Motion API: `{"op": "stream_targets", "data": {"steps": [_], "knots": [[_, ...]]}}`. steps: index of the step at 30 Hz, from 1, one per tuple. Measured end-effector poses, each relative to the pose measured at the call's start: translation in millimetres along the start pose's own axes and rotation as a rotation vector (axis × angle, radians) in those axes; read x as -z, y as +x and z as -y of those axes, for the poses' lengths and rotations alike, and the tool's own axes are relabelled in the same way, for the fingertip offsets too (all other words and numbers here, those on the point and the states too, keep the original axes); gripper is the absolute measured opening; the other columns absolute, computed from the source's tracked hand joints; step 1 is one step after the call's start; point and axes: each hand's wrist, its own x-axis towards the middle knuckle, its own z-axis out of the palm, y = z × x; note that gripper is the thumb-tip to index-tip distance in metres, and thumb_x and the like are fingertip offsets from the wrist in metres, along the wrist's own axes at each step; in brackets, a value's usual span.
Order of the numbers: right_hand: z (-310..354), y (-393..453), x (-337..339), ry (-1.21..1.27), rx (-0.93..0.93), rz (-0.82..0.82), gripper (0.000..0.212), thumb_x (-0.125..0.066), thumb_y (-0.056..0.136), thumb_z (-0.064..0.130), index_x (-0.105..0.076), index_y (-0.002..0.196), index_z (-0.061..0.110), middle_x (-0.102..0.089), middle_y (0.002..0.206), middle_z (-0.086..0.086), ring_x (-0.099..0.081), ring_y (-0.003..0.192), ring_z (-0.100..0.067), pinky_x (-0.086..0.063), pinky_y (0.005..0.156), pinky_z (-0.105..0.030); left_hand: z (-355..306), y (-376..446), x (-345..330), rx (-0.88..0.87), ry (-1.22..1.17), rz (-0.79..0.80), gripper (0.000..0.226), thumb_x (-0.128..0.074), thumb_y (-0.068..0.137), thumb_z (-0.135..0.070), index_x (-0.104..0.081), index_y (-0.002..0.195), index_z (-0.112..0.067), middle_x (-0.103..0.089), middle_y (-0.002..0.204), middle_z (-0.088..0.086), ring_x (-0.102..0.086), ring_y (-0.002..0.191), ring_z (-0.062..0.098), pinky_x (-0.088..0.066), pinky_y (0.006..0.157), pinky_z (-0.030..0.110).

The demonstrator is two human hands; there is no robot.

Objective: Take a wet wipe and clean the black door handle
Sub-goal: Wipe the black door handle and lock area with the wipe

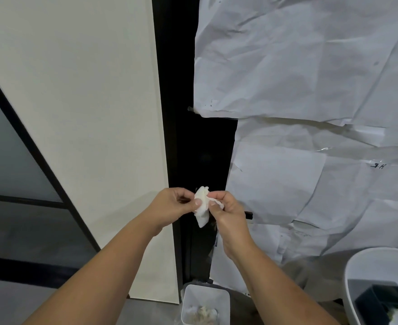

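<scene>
A crumpled white wet wipe [202, 207] is pinched between both hands in front of the black door frame [188, 148]. My left hand [170, 206] grips its left side with thumb and fingers. My right hand [228, 212] holds its right side. Just behind my right hand, the tip of the black door handle [249, 215] sticks out to the right; most of it is hidden by that hand.
Crumpled white paper sheets [310, 66] cover the door on the right. A cream wall panel [87, 113] stands on the left. Below sits a small white bin [205, 299] with used wipes, and a large white tub [357, 266] at the lower right.
</scene>
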Motion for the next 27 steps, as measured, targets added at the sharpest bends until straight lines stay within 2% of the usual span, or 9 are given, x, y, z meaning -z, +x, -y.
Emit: {"op": "stream_targets", "data": {"steps": [5, 9, 13, 15, 17, 20, 24, 26, 27], "knots": [[-1.5, 7.6, 10.6, -0.062, -0.006, -0.140, 0.022, -0.057, 0.092, 0.006, -0.070, 0.090, 0.023, -0.069, 0.094, 0.001, -0.063, 0.089, -0.015, -0.051, 0.073, -0.024, 5.5, 1.4, -2.5, 0.057, -0.030, -0.137, 0.015, -0.072, 0.086, -0.019, -0.063, 0.080, -0.008, -0.071, 0.086, 0.015, -0.064, 0.073, 0.016, -0.056, 0.066, 0.028], [-5.0, 14.0, 17.8, -0.189, 0.036, -0.191, 0.024, -0.054, 0.092, 0.006, -0.069, 0.094, 0.024, -0.069, 0.095, 0.002, -0.066, 0.089, -0.016, -0.055, 0.077, -0.028, 12.0, 2.6, -6.3, 0.057, 0.170, -0.261, 0.007, -0.063, 0.083, -0.010, -0.060, 0.076, -0.009, -0.067, 0.075, 0.016, -0.061, 0.062, 0.023, -0.052, 0.057, 0.034], [-10.9, 24.1, 37.7, -0.630, 0.244, -0.162, 0.029, -0.051, 0.089, 0.004, -0.068, 0.100, 0.024, -0.063, 0.100, 0.005, -0.059, 0.096, -0.017, -0.050, 0.084, -0.031, 22.5, 0.5, -9.5, 0.068, 0.443, -0.401, 0.006, -0.057, 0.083, -0.015, -0.061, 0.081, -0.010, -0.066, 0.074, 0.007, -0.058, 0.063, 0.018, -0.044, 0.054, 0.026], [-17.7, 24.6, 41.6, -0.841, 0.301, -0.097, 0.028, -0.053, 0.087, 0.004, -0.070, 0.102, 0.019, -0.065, 0.099, 0.001, -0.059, 0.094, -0.020, -0.049, 0.083, -0.032, 28.0, 1.6, -12.5, 0.096, 0.558, -0.393, 0.014, -0.054, 0.085, -0.016, -0.064, 0.081, -0.008, -0.068, 0.072, 0.010, -0.058, 0.061, 0.020, -0.044, 0.053, 0.027], [-26.0, 21.6, 40.9, -0.948, 0.372, -0.102, 0.025, -0.055, 0.087, 0.004, -0.072, 0.101, 0.017, -0.067, 0.095, -0.001, -0.061, 0.091, -0.023, -0.045, 0.081, -0.032, 34.2, 3.7, -17.1, 0.136, 0.640, -0.345, 0.022, -0.052, 0.086, -0.016, -0.060, 0.067, -0.008, -0.061, 0.062, 0.008, -0.053, 0.053, 0.018, -0.040, 0.047, 0.027], [-28.2, 20.8, 41.7, -0.964, 0.378, -0.115, 0.025, -0.055, 0.088, 0.007, -0.072, 0.101, 0.019, -0.066, 0.093, 0.001, -0.060, 0.091, -0.021, -0.038, 0.081, -0.031, 40.2, 9.6, -27.0, 0.179, 0.537, -0.344, 0.035, -0.054, 0.087, -0.017, -0.042, 0.055, -0.010, -0.044, 0.051, 0.003, -0.041, 0.046, 0.016, -0.030, 0.044, 0.024], [-26.0, 21.9, 46.6, -0.983, 0.392, -0.067, 0.025, -0.054, 0.089, 0.009, -0.071, 0.103, 0.021, -0.066, 0.094, 0.001, -0.060, 0.091, -0.020, -0.040, 0.082, -0.032, 38.3, 17.7, -40.6, 0.220, 0.471, -0.356, 0.037, -0.053, 0.093, -0.023, -0.042, 0.060, -0.010, -0.048, 0.055, 0.004, -0.046, 0.050, 0.015, -0.031, 0.044, 0.026], [-26.0, 21.7, 47.9, -0.988, 0.399, -0.052, 0.025, -0.054, 0.090, 0.009, -0.071, 0.104, 0.021, -0.066, 0.094, 0.001, -0.060, 0.091, -0.021, -0.042, 0.083, -0.034, 38.0, 20.6, -48.2, 0.251, 0.332, -0.385, 0.036, -0.056, 0.092, -0.021, -0.047, 0.060, -0.006, -0.053, 0.056, 0.009, -0.052, 0.050, 0.019, -0.041, 0.045, 0.031], [-26.1, 21.4, 47.9, -0.988, 0.401, -0.048, 0.025, -0.054, 0.090, 0.009, -0.071, 0.104, 0.021, -0.065, 0.094, 0.001, -0.060, 0.091, -0.021, -0.042, 0.083, -0.034, 39.5, 21.6, -52.0, 0.261, 0.157, -0.406, 0.033, -0.059, 0.090, -0.018, -0.053, 0.063, -0.001, -0.060, 0.060, 0.013, -0.061, 0.055, 0.025, -0.051, 0.051, 0.036]]}}
